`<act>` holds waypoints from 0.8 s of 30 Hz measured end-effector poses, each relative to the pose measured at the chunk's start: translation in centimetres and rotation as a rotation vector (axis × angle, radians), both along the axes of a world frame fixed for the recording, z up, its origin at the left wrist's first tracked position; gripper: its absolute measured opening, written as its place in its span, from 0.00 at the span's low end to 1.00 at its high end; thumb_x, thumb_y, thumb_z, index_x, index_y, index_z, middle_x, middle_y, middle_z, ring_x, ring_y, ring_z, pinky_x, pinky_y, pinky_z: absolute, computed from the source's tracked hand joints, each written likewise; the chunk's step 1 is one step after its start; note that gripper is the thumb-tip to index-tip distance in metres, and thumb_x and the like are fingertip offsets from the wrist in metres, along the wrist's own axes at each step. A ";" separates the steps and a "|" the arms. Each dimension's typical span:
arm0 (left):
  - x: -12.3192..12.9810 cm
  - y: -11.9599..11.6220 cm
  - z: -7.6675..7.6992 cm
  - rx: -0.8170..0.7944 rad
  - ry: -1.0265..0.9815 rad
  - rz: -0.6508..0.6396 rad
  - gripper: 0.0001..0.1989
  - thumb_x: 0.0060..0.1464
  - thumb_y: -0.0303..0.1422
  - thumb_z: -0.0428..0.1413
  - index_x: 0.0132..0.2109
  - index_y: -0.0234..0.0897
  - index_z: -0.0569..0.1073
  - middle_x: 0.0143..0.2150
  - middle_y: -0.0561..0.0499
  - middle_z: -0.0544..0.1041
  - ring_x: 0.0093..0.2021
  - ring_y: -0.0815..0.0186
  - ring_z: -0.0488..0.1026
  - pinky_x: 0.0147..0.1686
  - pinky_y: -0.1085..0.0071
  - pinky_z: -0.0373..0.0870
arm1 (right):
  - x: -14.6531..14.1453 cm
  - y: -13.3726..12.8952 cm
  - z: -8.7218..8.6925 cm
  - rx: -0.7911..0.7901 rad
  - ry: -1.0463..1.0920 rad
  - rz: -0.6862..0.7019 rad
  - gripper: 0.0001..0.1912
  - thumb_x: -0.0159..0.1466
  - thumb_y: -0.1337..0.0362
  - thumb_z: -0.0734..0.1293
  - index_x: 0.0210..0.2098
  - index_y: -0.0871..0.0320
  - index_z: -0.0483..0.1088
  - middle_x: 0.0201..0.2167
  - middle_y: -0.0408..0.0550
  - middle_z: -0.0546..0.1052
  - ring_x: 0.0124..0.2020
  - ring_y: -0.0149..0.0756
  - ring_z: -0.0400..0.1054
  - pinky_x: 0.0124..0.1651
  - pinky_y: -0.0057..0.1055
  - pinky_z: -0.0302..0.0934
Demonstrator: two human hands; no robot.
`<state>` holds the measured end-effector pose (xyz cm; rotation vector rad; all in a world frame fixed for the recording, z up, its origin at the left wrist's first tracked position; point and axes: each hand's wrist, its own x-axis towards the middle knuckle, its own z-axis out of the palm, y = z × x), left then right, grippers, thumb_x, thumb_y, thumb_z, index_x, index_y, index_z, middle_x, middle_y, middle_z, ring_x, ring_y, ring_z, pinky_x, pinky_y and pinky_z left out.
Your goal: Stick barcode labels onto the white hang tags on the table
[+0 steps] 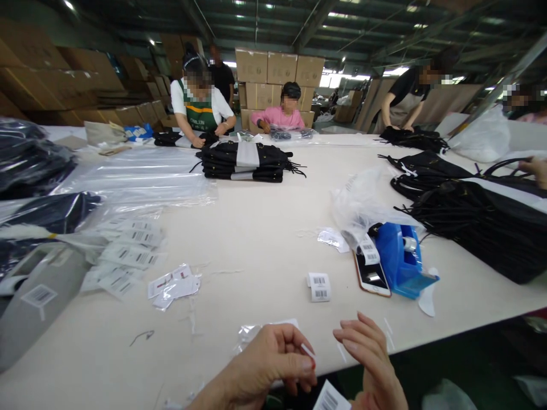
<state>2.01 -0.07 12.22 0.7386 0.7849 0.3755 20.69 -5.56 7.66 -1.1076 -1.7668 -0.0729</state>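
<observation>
Left hand (pixel 280 361): pinches 1 slim white strip (pixel 307 351). Right hand (pixel 372 356): fingers extended; hold on 1 white barcoded paper label (pixel 330 398) unclear. Green cloth apron (pixel 200 115): reads "OMLUN".

The broad, flat cream table (pixel 265 233) carries a white paper barcode label (pixel 319 286) at lower centre, 1 blue plastic tape dispenser (pixel 399 259) right of centre, and heaped black fabric bundles (pixel 478 222) at the right edge.
</observation>
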 end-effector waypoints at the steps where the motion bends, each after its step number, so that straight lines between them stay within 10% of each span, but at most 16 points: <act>1: 0.4 0.0 0.3 -0.027 -0.034 -0.016 0.17 0.32 0.33 0.63 0.32 0.29 0.70 0.24 0.47 0.73 0.22 0.71 0.67 0.22 0.77 0.56 | -0.4 0.1 -0.4 -0.018 0.019 0.023 0.28 0.58 0.46 0.60 0.52 0.55 0.59 0.36 0.52 0.75 0.43 0.47 0.67 0.51 0.53 0.55; 9: 2.2 -0.4 0.6 -0.157 -0.065 -0.016 0.17 0.19 0.21 0.61 0.25 0.30 0.68 0.19 0.52 0.71 0.19 0.73 0.65 0.22 0.78 0.59 | -1.9 -0.1 -1.6 -0.024 0.155 0.073 0.28 0.57 0.48 0.62 0.51 0.58 0.60 0.37 0.53 0.72 0.44 0.49 0.65 0.51 0.53 0.54; 15: 1.8 -0.4 -0.1 -0.053 -0.046 0.143 0.14 0.31 0.28 0.60 0.30 0.30 0.68 0.19 0.51 0.72 0.19 0.71 0.66 0.22 0.77 0.58 | -1.7 -0.2 -2.1 -0.061 0.156 0.108 0.30 0.59 0.43 0.56 0.51 0.59 0.59 0.38 0.53 0.72 0.44 0.47 0.65 0.52 0.47 0.54; 24: 1.1 -1.0 -1.1 -0.166 -0.142 0.000 0.18 0.26 0.22 0.61 0.31 0.31 0.68 0.20 0.52 0.72 0.18 0.74 0.63 0.20 0.78 0.56 | -1.5 -0.9 -2.5 -0.310 0.201 0.109 0.36 0.54 0.39 0.58 0.53 0.58 0.58 0.46 0.56 0.68 0.52 0.51 0.59 0.53 0.45 0.57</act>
